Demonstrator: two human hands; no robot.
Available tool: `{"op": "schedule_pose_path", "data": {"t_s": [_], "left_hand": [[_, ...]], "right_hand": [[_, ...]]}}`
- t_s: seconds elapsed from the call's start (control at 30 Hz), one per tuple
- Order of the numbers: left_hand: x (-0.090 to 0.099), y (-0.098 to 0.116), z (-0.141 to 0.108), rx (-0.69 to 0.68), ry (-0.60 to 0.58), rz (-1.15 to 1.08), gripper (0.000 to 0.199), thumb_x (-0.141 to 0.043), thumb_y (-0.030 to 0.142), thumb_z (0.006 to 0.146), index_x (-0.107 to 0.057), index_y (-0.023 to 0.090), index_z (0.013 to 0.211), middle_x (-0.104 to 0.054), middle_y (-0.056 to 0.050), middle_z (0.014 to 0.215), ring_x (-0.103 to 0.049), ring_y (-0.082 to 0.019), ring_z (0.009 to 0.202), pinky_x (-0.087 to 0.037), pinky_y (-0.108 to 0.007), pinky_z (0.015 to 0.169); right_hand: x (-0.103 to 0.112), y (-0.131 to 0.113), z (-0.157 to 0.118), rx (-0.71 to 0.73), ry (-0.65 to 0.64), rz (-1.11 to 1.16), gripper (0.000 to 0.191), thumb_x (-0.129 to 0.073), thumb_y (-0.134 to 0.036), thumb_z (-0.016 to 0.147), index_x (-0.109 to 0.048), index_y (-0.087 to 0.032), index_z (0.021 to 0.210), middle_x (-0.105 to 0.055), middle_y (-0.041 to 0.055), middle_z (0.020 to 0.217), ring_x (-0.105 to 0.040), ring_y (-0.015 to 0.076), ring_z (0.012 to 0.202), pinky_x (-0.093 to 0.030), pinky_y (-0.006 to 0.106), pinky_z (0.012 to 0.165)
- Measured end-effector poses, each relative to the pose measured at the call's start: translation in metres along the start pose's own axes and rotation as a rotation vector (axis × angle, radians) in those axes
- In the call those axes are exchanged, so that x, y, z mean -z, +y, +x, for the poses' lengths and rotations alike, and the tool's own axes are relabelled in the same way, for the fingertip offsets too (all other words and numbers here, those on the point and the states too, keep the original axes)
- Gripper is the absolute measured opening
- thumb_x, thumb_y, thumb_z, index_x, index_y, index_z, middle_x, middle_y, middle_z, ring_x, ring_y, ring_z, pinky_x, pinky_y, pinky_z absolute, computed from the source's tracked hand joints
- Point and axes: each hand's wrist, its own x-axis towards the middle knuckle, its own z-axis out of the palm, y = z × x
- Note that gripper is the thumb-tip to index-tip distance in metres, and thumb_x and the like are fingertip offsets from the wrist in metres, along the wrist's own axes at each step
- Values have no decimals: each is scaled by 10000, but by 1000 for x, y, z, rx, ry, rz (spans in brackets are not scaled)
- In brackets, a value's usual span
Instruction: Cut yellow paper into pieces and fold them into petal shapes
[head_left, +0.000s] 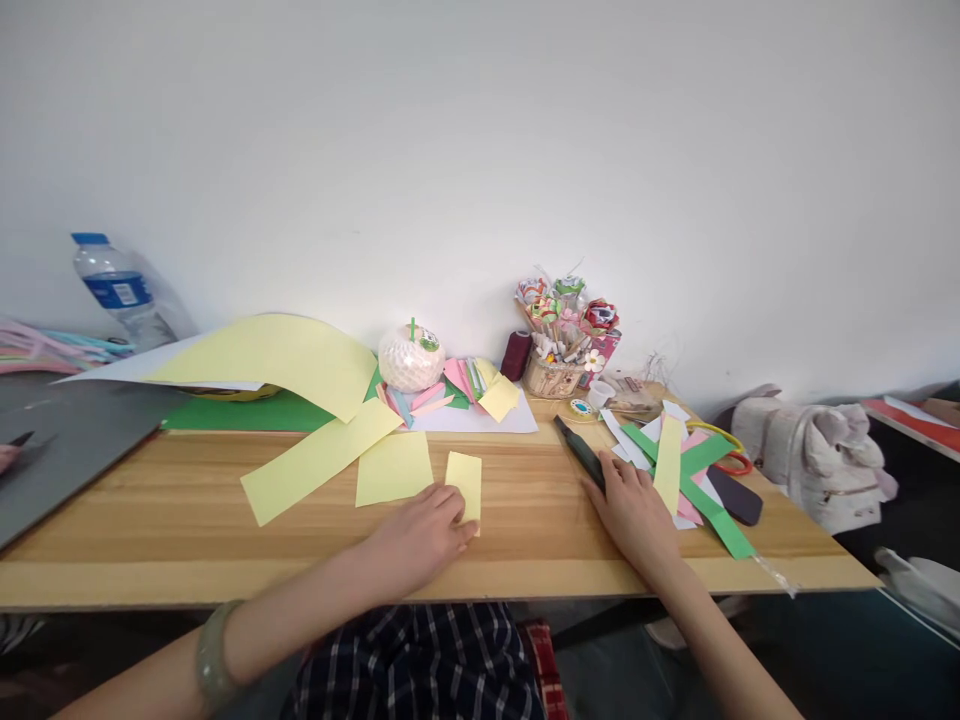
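My left hand (427,535), with a bracelet on its wrist, rests on the lower left part of a small folded yellow paper (465,475), its fingers closed on the edge. Just left of it lie a yellow square (394,468) and a long yellow strip (319,462). My right hand (630,500) is curled round the near end of a dark, slim tool (579,450) lying on the table; whether it is a knife or closed scissors I cannot tell. Beside that hand is a pile of green strips (724,520), yellow, pink and white paper.
Behind are large yellow sheets (300,355), a white netted ball (411,358), maroon thread (516,356) and a basket of paper flowers (555,378). A bottle (120,290) stands far left, near another person's fingers. A dark phone-like object (739,497) and white bag (817,460) are right.
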Motion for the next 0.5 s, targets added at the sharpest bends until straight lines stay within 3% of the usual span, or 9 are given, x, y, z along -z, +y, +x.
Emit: {"op": "schedule_pose_path", "data": {"t_s": [0.07, 0.17, 0.27, 0.33, 0.43, 0.5], "left_hand": [[4, -3, 10, 13, -36, -76, 127, -517, 164, 875, -624, 159, 943, -545, -41, 832, -548, -173, 794, -467, -272, 696], [5, -13, 19, 7, -37, -137, 192, -446, 201, 924, -636, 175, 937, -578, -21, 887, -571, -120, 761, -453, -202, 673], [0, -28, 27, 33, -19, -166, 292, -346, 161, 956, -617, 185, 1061, -597, -36, 1093, -592, -121, 918, -450, -201, 755], [-5, -37, 33, 51, -11, -169, 317, -336, 152, 954, -584, 188, 1148, -555, -51, 1233, -534, -159, 1094, -420, -249, 873], [-13, -49, 41, 59, -18, -174, 339, -328, 222, 968, -515, 163, 1245, -484, -74, 1338, -418, -190, 1242, -302, -314, 1019], [-19, -54, 42, 60, -36, -178, 360, -325, 263, 972, -480, 158, 1280, -458, -76, 1362, -395, -190, 1264, -267, -321, 1039]], "right_hand": [[-5, 0, 7, 16, -26, -28, 311, -429, -233, 899, -540, -50, 1125, -620, 156, 905, -558, 252, 847, -436, 366, 742], [0, -2, 10, 19, -35, -57, 312, -391, -174, 902, -526, -47, 1154, -609, 159, 895, -561, 251, 839, -438, 363, 725], [18, -7, 3, -3, -22, -74, 350, -355, -184, 917, -488, -83, 1224, -586, 165, 984, -584, 233, 796, -455, 323, 617], [34, -13, -9, 7, -19, -26, 375, -350, -246, 930, -440, -162, 1284, -575, 128, 1025, -590, 176, 665, -428, 261, 476], [53, -25, -40, 180, -66, 294, 429, -348, -275, 936, -343, -221, 1361, -574, 89, 1012, -601, 111, 608, -442, 197, 445], [61, -35, -65, 300, -84, 387, 455, -325, -229, 928, -316, -284, 1380, -576, 69, 1017, -622, 94, 610, -462, 170, 449]]}}
